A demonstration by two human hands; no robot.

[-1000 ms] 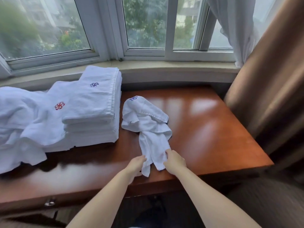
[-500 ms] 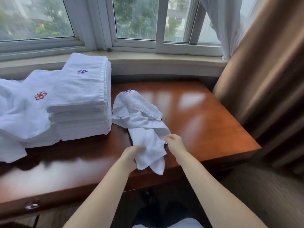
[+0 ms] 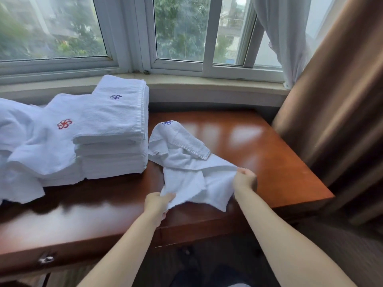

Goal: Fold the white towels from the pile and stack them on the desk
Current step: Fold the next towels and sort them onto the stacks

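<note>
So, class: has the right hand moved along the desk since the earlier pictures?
Yes. The right hand has pulled its towel edge rightward, away from the folded stack.

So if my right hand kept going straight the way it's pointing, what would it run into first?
Probably nothing soon: the right hand, gripping the towel, points away across bare desk toward the windowsill, though depth is unclear.

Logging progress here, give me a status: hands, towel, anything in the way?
Left hand and right hand both grip crumpled towel, spreading it. Folded stack beside it. Desk ahead unobstructed.
</note>
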